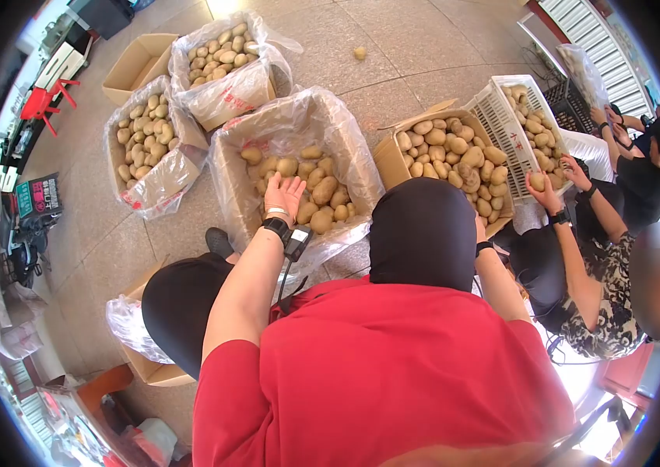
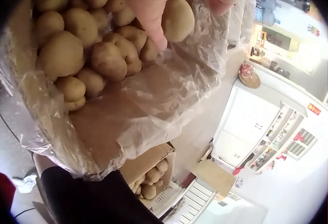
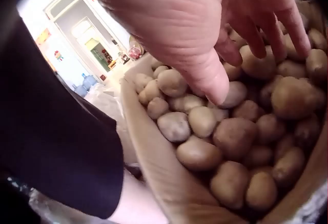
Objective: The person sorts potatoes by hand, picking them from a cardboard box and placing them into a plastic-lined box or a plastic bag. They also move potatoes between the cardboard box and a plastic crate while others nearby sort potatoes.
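Observation:
Over a plastic-lined cardboard box (image 1: 222,167), my left hand (image 1: 286,196) has its palm turned up and fingers spread, with potatoes (image 1: 325,189) around it. In the left wrist view, a pale potato (image 2: 178,20) shows between the thumb and another finger, which stand apart. My right hand (image 3: 200,34) reaches over a second cardboard box (image 3: 154,157) full of potatoes (image 3: 234,137). Its fingers point down loosely, fingertips right at the top layer, and the thumb overlaps a potato (image 3: 234,94). My knee hides most of this hand in the head view.
Two more lined boxes of potatoes (image 1: 143,138) (image 1: 221,56) stand at left, beside a bare cardboard box (image 1: 139,66). A white crate (image 1: 493,117) of potatoes adjoins the right box. A seated person (image 1: 618,288) holds a potato (image 1: 537,181). One potato (image 1: 359,53) lies on the floor.

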A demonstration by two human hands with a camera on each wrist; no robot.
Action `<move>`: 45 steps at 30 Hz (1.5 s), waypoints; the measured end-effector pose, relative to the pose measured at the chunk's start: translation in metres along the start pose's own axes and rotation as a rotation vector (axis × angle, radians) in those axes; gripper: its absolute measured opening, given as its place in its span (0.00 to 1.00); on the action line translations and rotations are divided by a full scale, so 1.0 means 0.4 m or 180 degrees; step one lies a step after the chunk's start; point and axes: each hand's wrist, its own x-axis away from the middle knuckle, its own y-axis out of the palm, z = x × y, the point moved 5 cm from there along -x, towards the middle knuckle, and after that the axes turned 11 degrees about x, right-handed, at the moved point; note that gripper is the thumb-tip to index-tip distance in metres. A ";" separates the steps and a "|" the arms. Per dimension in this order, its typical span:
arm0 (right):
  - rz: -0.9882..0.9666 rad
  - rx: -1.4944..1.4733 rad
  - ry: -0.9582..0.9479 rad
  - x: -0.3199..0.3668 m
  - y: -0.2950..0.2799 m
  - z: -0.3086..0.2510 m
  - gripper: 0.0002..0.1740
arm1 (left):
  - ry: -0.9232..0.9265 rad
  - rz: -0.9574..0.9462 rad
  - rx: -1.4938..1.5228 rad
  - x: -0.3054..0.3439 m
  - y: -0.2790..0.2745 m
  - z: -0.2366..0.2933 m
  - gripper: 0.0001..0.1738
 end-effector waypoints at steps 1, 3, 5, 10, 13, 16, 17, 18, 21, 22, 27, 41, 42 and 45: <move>-0.0149 0.0066 0.0375 0.010 -0.009 0.000 0.19 | 0.0002 -0.0004 -0.0011 -0.002 -0.001 0.000 0.32; -0.0300 0.0126 0.0747 0.023 -0.011 0.003 0.20 | -0.0073 -0.0195 -0.0288 -0.002 0.002 -0.007 0.34; -0.0588 -0.0221 0.0773 0.027 0.038 0.031 0.21 | -0.0201 -0.0108 -0.0534 0.029 0.011 -0.029 0.33; -0.0463 -0.0159 0.0629 0.021 0.106 0.045 0.22 | -0.0860 0.0340 -0.2058 0.046 -0.070 -0.085 0.26; -0.0435 -0.0176 0.0757 0.005 0.150 0.066 0.22 | -0.1121 0.0491 -0.3148 0.051 -0.119 -0.100 0.26; -0.0373 -0.0050 0.0661 -0.025 0.238 0.124 0.23 | -0.0928 0.0372 -0.3533 0.089 -0.097 -0.104 0.25; -0.0325 0.0024 0.0541 -0.035 0.269 0.143 0.23 | -0.0837 0.0324 -0.3678 0.092 -0.090 -0.104 0.24; -0.0319 0.0027 0.0532 -0.045 0.329 0.180 0.23 | -0.0828 0.0323 -0.3671 0.094 -0.085 -0.106 0.24; 0.0150 -0.0041 0.0267 -0.062 0.404 0.223 0.22 | -0.0850 0.0361 -0.3441 0.099 -0.066 -0.114 0.22; 0.0017 -0.1043 0.0572 -0.064 0.402 0.226 0.23 | -0.0897 0.0327 -0.3185 0.103 -0.051 -0.122 0.21; -0.0215 -0.1335 0.0432 -0.093 0.052 0.056 0.24 | -0.1277 -0.0107 -0.2283 0.099 0.019 -0.166 0.23; -0.1236 -0.2477 -0.0021 -0.212 -0.388 -0.284 0.30 | -0.1860 -0.1264 -0.0274 0.195 0.217 -0.198 0.23; -0.0721 -0.1934 -0.0144 -0.210 -0.340 -0.254 0.24 | -0.1853 -0.1261 -0.0267 0.172 0.188 -0.192 0.23; -0.0230 -0.1338 -0.0383 -0.114 -0.257 -0.224 0.18 | -0.1350 -0.0530 -0.0669 0.116 0.087 -0.155 0.20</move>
